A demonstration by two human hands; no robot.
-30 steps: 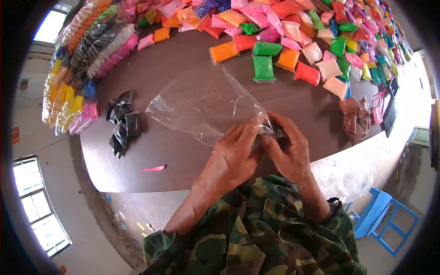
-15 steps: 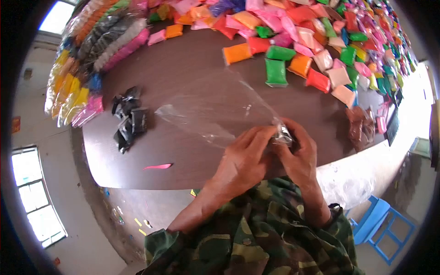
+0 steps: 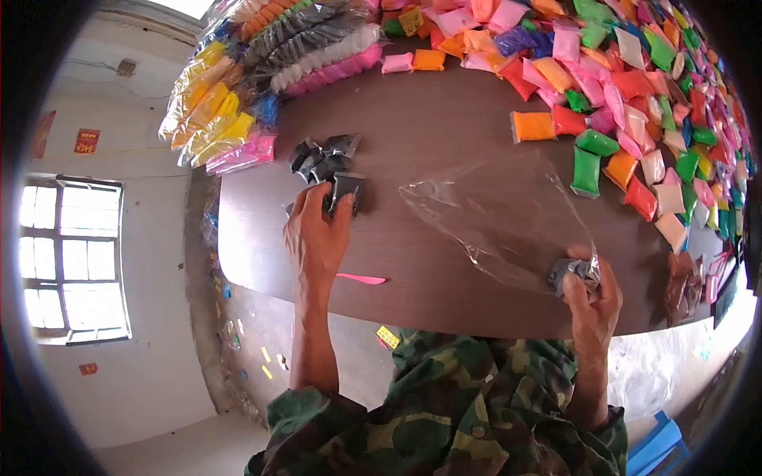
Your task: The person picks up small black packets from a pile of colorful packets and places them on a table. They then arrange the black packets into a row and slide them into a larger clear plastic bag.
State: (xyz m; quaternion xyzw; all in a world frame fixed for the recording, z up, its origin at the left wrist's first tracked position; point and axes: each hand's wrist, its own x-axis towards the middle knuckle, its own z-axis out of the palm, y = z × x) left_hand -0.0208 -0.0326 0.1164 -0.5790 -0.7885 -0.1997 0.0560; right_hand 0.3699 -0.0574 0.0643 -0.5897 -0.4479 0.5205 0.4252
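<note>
My left hand (image 3: 317,234) reaches over the pile of black packets (image 3: 325,163) on the brown table, its thumb and fingers apart at the edge of one packet. Whether it grips that packet is not clear. To the right, my right hand (image 3: 593,301) pinches the mouth of a clear plastic bag (image 3: 500,222), with a dark packet (image 3: 573,274) between thumb and fingers. The bag stretches out flat to the upper left. Between the hands, near the front edge, lies a pink plastic tool (image 3: 363,278).
Colourful packets (image 3: 587,170) are heaped across the back and right of the brown table (image 3: 444,309). Long clear bags of yellow, black and pink packets (image 3: 218,111) lie at the back left. A brown packet (image 3: 681,289) sits at the right edge, above a blue stool (image 3: 659,448).
My left hand has left the bag and moved left to the black packets. My right hand keeps the bag and dark packet. The camera view has turned to the left.
</note>
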